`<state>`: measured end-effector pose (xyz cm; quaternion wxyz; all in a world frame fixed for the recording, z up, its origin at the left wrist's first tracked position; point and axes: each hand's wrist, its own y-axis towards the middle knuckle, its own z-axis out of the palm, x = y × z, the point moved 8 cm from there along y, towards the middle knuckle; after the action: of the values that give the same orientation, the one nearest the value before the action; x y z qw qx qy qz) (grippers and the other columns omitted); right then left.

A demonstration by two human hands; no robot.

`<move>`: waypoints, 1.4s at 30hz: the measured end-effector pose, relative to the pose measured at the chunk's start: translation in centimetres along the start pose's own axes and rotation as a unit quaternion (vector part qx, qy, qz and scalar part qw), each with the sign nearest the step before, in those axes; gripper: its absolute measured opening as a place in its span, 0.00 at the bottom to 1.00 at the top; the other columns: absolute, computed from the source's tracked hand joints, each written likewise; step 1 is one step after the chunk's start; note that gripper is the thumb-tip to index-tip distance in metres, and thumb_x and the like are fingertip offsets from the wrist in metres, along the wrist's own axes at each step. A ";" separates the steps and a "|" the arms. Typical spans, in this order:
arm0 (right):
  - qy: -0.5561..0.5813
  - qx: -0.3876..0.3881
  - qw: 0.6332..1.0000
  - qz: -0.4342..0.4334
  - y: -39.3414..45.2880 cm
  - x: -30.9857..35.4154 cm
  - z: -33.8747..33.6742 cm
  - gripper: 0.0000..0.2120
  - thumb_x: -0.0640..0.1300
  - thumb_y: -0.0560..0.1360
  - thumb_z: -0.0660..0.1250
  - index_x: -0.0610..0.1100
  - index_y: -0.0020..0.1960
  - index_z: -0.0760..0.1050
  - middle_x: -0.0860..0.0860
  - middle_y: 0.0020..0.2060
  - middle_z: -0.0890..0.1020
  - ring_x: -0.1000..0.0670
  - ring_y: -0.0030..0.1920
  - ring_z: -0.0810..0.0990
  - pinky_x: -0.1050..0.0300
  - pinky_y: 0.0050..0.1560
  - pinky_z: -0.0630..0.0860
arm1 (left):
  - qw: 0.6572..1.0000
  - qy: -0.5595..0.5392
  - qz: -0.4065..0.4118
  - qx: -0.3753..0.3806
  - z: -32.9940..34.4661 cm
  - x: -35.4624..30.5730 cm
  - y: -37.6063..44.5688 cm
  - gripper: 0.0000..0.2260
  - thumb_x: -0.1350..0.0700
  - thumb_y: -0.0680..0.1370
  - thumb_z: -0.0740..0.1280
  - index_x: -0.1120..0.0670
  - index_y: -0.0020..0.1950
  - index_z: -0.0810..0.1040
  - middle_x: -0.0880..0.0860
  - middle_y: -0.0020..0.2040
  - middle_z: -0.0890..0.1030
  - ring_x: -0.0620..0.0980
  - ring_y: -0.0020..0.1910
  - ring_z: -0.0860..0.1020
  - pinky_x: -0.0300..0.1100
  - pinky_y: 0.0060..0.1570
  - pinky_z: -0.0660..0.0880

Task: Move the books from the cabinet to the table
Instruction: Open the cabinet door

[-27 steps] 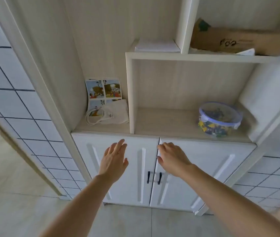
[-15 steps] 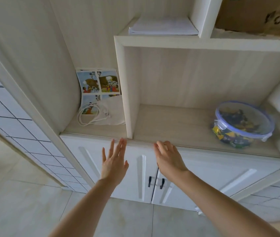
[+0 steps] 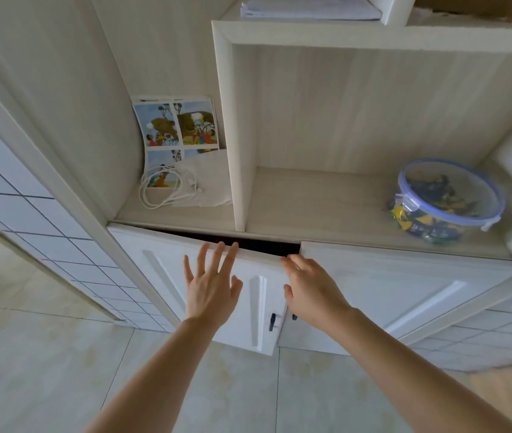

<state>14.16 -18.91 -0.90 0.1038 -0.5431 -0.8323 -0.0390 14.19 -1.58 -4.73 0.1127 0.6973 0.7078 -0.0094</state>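
Head camera showed no books that could be made out: the dark gap point(image 3: 239, 242) at the top of the white panelled left cabinet door point(image 3: 217, 292) gave no view of what lay inside, so you could not tell from this view where they sat. That left door stood ajar at its top edge, while the matching white right door point(image 3: 404, 285) sat flush. Your left hand point(image 3: 209, 287) was spread wide, fingers fanned, the fingertips point(image 3: 220, 246) up at the door's upper edge and gripping nothing. Your right hand point(image 3: 309, 289) was also loose and unclenched, its fingers reaching the corner where the two doors meet; whether they touched the door could not be told.

By my reading, you were at the opening step, with nothing yet carried. The next move called for swinging the left door fully clear, probably the right one too, before reaching inside.

Above, the pale wood shelf point(image 3: 326, 210) held a round clear tub with a blue-rimmed lid point(image 3: 448, 198), and the left niche held a colourful picture sheet point(image 3: 179, 126) and a coiled white cable point(image 3: 167, 189).
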 end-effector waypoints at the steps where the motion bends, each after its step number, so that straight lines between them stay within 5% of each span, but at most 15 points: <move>1: 0.014 0.001 1.000 0.007 -0.3 0.4 -0.3 0.18 0.43 0.78 0.60 0.39 0.66 0.69 0.45 0.61 0.74 0.43 0.59 0.74 0.53 0.57 0.73 | 1.000 -0.003 0.003 -0.004 -0.1 0.1 -0.4 0.28 0.49 0.77 0.62 0.45 0.77 0.59 0.50 0.75 0.65 0.56 0.76 0.57 0.64 0.74 0.49; 6: 0.060 0.034 0.997 0.043 -1.5 2.8 -1.1 0.11 0.52 0.79 0.61 0.44 0.48 0.70 0.49 0.40 0.77 0.47 0.39 0.76 0.58 0.34 0.69 | 0.999 -0.020 0.041 -0.022 -1.0 1.2 -4.0 0.21 0.46 0.79 0.53 0.47 0.72 0.66 0.51 0.71 0.70 0.57 0.74 0.61 0.64 0.72 0.55; 13: 0.193 0.208 0.953 0.101 -5.3 8.3 4.6 0.22 0.54 0.78 0.62 0.41 0.31 0.67 0.47 0.28 0.68 0.48 0.32 0.68 0.54 0.35 0.63 | 0.988 -0.058 0.138 -0.027 -2.9 5.6 -9.7 0.19 0.45 0.80 0.52 0.47 0.68 0.71 0.51 0.69 0.72 0.57 0.74 0.63 0.65 0.72 0.57; 16: 0.298 0.269 0.904 0.149 -7.3 11.0 6.7 0.19 0.54 0.76 0.66 0.37 0.47 0.80 0.42 0.40 0.82 0.48 0.40 0.80 0.55 0.42 0.78 | 0.980 -0.122 0.158 -0.023 -4.3 8.1 -11.1 0.15 0.48 0.80 0.56 0.48 0.63 0.74 0.51 0.66 0.74 0.56 0.73 0.64 0.65 0.71 0.59; 19: 0.365 0.279 0.871 0.172 -8.4 14.5 7.5 0.16 0.53 0.74 0.69 0.42 0.55 0.81 0.48 0.45 0.84 0.49 0.47 0.83 0.56 0.51 0.81 | 0.966 -0.241 0.088 -0.034 -5.8 11.1 -11.6 0.12 0.56 0.79 0.65 0.52 0.62 0.77 0.53 0.65 0.74 0.55 0.70 0.67 0.60 0.68 0.65; 23: 0.416 0.330 0.819 0.215 -11.2 20.0 10.3 0.23 0.53 0.75 0.69 0.41 0.64 0.75 0.50 0.53 0.81 0.51 0.55 0.81 0.56 0.59 0.78 | 0.921 -0.388 -0.040 0.010 -5.0 13.9 -13.6 0.26 0.54 0.78 0.66 0.53 0.74 0.62 0.52 0.74 0.61 0.50 0.73 0.61 0.47 0.72 0.60; 27: 0.506 0.353 0.760 0.202 -13.0 26.2 13.8 0.26 0.57 0.76 0.65 0.44 0.68 0.69 0.48 0.64 0.76 0.47 0.63 0.76 0.53 0.66 0.72 | 0.894 -0.438 -0.085 0.027 -4.6 16.0 -14.7 0.40 0.56 0.75 0.71 0.49 0.78 0.47 0.50 0.76 0.53 0.46 0.72 0.57 0.49 0.71 0.61; 30: 0.529 0.371 0.739 0.190 -12.8 30.2 16.7 0.33 0.63 0.69 0.68 0.48 0.69 0.68 0.48 0.63 0.77 0.46 0.62 0.76 0.50 0.67 0.71 | 0.866 -0.472 -0.151 0.069 -4.6 19.8 -15.5 0.42 0.53 0.75 0.72 0.43 0.77 0.45 0.50 0.76 0.54 0.54 0.72 0.63 0.55 0.67 0.69; 33: 0.538 0.347 0.740 0.206 -11.3 33.4 18.5 0.43 0.65 0.64 0.72 0.55 0.73 0.60 0.48 0.64 0.77 0.47 0.59 0.79 0.50 0.63 0.74 | 0.839 -0.494 -0.166 0.159 -4.4 22.5 -15.7 0.36 0.54 0.77 0.69 0.44 0.77 0.50 0.52 0.74 0.63 0.53 0.62 0.74 0.47 0.55 0.76; 42: 0.636 0.268 0.690 0.220 -6.6 43.5 19.2 0.41 0.54 0.67 0.75 0.61 0.70 0.51 0.48 0.62 0.75 0.47 0.57 0.79 0.50 0.52 0.79 | 0.893 -0.370 -0.106 0.235 -6.7 31.1 -14.4 0.24 0.48 0.79 0.64 0.46 0.74 0.64 0.54 0.63 0.77 0.52 0.59 0.76 0.43 0.51 0.74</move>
<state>-11.21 20.75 -9.93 0.7549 -0.5052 -0.3987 -0.1262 -1.12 29.84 -5.65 0.1979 0.5707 0.6616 -0.4443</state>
